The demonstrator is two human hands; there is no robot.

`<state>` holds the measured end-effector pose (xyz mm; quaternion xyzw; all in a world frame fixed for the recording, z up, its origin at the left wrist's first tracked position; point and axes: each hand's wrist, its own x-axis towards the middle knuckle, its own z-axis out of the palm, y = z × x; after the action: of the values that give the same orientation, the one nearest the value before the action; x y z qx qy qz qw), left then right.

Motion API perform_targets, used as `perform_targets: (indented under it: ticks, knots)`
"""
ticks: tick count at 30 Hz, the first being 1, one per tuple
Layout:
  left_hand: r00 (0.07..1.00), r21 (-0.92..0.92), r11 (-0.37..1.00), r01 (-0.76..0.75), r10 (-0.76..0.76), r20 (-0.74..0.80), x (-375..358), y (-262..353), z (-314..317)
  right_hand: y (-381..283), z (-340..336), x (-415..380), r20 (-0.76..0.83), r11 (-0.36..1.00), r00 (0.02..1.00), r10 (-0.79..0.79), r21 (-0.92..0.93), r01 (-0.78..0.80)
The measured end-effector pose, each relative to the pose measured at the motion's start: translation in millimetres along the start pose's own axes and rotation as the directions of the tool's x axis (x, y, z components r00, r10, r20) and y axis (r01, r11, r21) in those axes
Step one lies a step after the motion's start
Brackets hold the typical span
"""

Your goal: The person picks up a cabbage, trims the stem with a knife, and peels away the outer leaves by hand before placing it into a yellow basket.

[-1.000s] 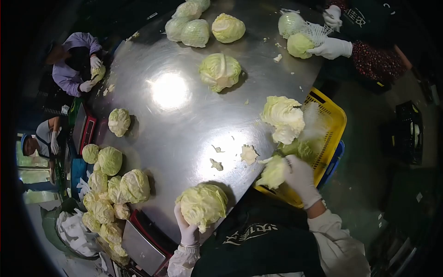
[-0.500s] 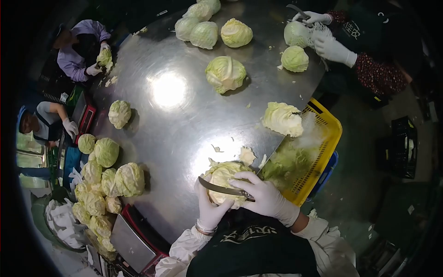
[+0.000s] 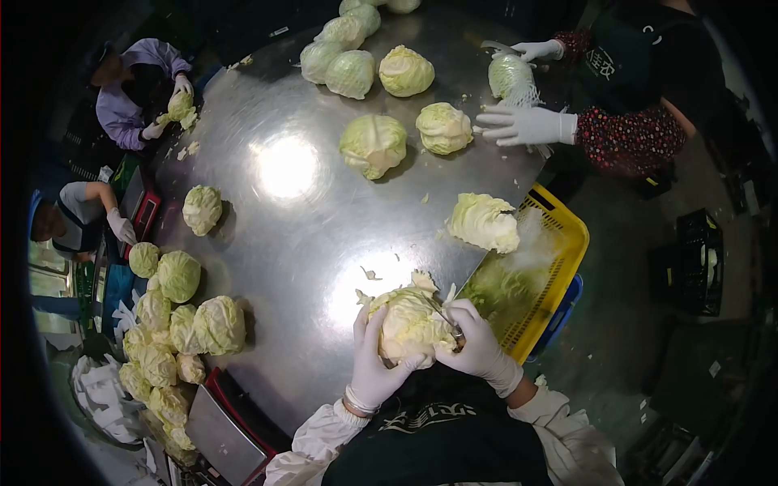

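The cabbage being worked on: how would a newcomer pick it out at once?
Start at the round steel table and go to its near edge beside the yellow crate. That cabbage is the only one held between two gloved hands, left hand and right hand.

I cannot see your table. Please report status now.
Left hand and right hand both grip cabbage. Knife at its right side. Nothing blocking.
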<state>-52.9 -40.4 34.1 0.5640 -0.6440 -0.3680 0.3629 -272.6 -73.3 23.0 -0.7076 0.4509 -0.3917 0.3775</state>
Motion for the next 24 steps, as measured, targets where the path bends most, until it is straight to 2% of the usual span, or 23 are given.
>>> perform_targets:
  ticks: [3, 4, 5, 6, 7, 8, 9, 11, 13, 15, 18, 20, 24]
  knots:
    - [1.000, 0.025, 1.000, -0.017, 0.017, -0.015, -1, -4, 2, 5, 0, -7, -0.025, 1.000, 1.000, -0.009, -0.013, 0.009]
    - [1.000, 0.025, 0.999, -0.021, 0.022, -0.013, 1, -6, 1, 6, -2, -12, 0.106, 0.996, 0.990, 0.089, 0.006, -0.090]
    - [1.000, -0.054, 0.998, 0.012, -0.013, -0.020, 2, -8, -1, 7, -5, -14, 0.236, 0.982, 0.954, 0.183, 0.011, -0.191]
    - [0.999, -0.134, 0.990, 0.045, -0.048, -0.021, 3, -9, -3, 4, -7, -11, 0.232, 0.959, 0.938, 0.259, 0.054, -0.278]
    - [0.999, -0.134, 0.990, 0.042, -0.044, -0.016, 3, -9, -2, -3, -8, -6, 0.226, 0.959, 0.938, 0.261, 0.053, -0.280]
    - [1.000, -0.080, 0.997, 0.009, -0.009, -0.008, 4, -9, -2, -10, -9, 3, 0.060, 0.992, 0.991, 0.118, 0.033, -0.121]
    - [1.000, -0.025, 0.999, -0.023, 0.023, 0.002, 4, -8, -2, -14, -10, 9, -0.102, 0.999, 0.994, -0.036, -0.014, 0.035]
    - [1.000, -0.006, 1.000, -0.014, 0.014, 0.003, 4, -5, 1, -11, -12, 11, -0.051, 0.996, 0.997, -0.065, -0.060, 0.062]
    - [1.000, 0.013, 1.000, -0.003, 0.003, 0.000, 2, -5, 3, -13, -16, 14, 0.133, 0.998, 0.990, 0.044, -0.058, -0.036]
    - [1.000, 0.023, 1.000, -0.001, 0.001, 0.000, 0, -5, 4, -17, -18, 20, 0.124, 0.997, 0.991, 0.055, -0.061, -0.048]
    - [1.000, 0.024, 1.000, -0.014, 0.014, -0.004, -3, -5, 7, -17, -20, 22, 0.202, 0.993, 0.979, 0.034, -0.114, -0.011]
    - [1.000, 0.000, 1.000, 0.002, -0.002, -0.011, -2, -6, 8, -15, -17, 23, 0.101, 0.997, 0.995, -0.007, -0.081, 0.016]
    - [1.000, -0.003, 1.000, 0.005, -0.005, -0.019, 0, -11, 2, 1, -16, 14, 0.160, 1.000, 0.987, -0.006, -0.015, 0.008]
